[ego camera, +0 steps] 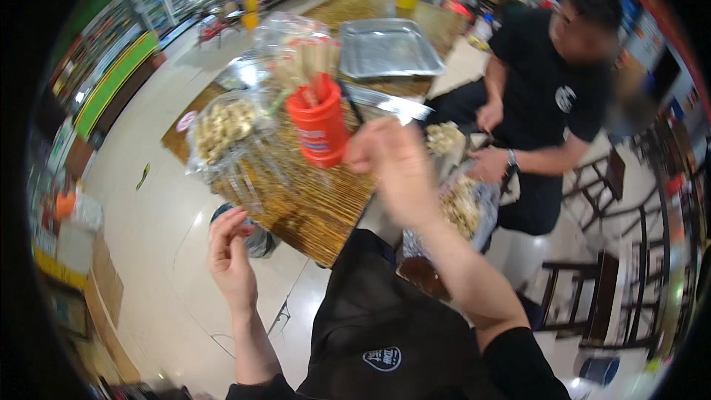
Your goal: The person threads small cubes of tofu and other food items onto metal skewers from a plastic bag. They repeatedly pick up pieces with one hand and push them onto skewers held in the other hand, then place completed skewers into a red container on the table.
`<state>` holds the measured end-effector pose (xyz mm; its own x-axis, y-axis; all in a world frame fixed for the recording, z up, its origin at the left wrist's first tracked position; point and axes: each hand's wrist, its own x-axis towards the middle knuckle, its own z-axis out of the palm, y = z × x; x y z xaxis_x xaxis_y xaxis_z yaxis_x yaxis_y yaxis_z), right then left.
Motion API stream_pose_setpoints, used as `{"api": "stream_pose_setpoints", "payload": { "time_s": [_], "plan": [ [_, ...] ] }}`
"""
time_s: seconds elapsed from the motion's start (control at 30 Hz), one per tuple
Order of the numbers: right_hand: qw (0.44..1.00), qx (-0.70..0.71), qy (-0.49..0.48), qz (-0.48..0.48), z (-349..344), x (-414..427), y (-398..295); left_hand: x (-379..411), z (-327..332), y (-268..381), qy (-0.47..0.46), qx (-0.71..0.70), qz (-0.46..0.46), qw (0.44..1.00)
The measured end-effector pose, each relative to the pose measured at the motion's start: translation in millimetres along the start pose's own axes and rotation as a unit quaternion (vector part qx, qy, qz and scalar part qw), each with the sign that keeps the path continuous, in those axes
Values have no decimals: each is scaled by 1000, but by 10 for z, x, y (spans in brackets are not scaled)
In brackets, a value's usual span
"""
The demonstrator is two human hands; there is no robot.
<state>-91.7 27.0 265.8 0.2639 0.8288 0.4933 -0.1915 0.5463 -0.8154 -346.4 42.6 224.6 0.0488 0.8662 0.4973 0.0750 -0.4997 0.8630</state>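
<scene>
My left hand [230, 253] is raised over the floor off the table's near left edge, fingers curled loosely, with nothing visible in it. Blurred by motion, my right hand [391, 161] is above the wooden table's [311, 216] right edge, just right of a red plastic cup [318, 128] of wrapped sticks; whether it holds something cannot be told. Several thin skewers [250, 178] lie on the table, by a clear plastic bag [225, 128] of pale, chunky food pieces. Another bag [464, 208] of similar pieces sits beyond my right forearm.
An empty metal tray [389, 49] lies at the table's far side. A co-worker in black [550, 83] sits at the right, hands close to the second bag. Dark wooden stools [594, 289] stand at the right. Below the table's left edge is a bin [258, 241].
</scene>
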Motion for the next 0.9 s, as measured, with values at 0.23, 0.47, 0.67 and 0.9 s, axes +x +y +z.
{"api": "stream_pose_setpoints", "payload": {
  "time_s": [0.23, 0.47, 0.67, 0.9],
  "plan": [
    [996, -83, -5, -24, 322, -598, 583, -419, 395, 274, 39, -48, 130, 990],
    [952, -69, 289, 79, -747, -1901, -174, -1278, 1464, -216, -340, -47, -137, 929],
    [850, -92, 507, 107, -1972, -3287, 366, -1364, 3066, -1702, -287, 217, -371, 856],
    [827, -425, 327, 167, -2404, -3216, 1091, -1358, 3668, -2193, -308, 283, -473, 775]
  ]
}}
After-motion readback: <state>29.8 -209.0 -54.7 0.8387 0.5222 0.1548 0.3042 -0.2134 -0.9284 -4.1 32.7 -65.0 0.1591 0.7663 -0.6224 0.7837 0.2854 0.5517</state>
